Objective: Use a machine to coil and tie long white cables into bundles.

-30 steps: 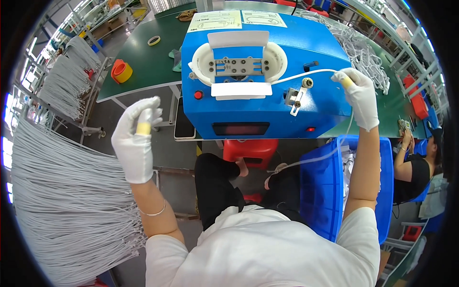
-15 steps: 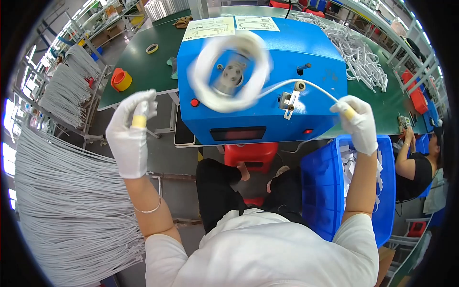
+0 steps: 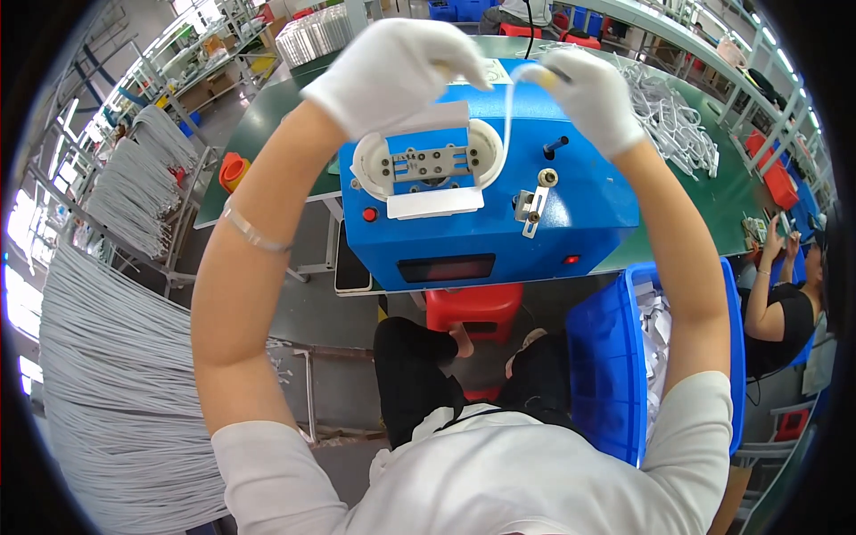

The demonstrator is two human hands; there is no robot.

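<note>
A white cable [image 3: 491, 143] lies coiled in an oval around the metal winding head [image 3: 432, 164] of a blue machine [image 3: 410, 236]. From the coil's right side its free length rises to my gloved right hand [image 3: 588, 96], whose fingers are closed on it. Over the far left of the coil hovers my gloved left hand [image 3: 401, 76], fingers bent and spread from the thumb, with no cable seen in it. White flat plates [image 3: 435, 203] flank the winding head. The roller guide [image 3: 533, 201] on the machine has no cable on it.
A blue bin [image 3: 606, 374] with white pieces stands by my right arm. Many grey-white cables [image 3: 125, 383] hang at the left. Finished-looking white coils [image 3: 673, 125] lie on the green table [image 3: 740, 201] at right. Another person [image 3: 780, 303] sits at far right.
The winding head was blurred with spinning and is now still. Both hands have moved up and inward over the machine. The cable has left the roller guide.
</note>
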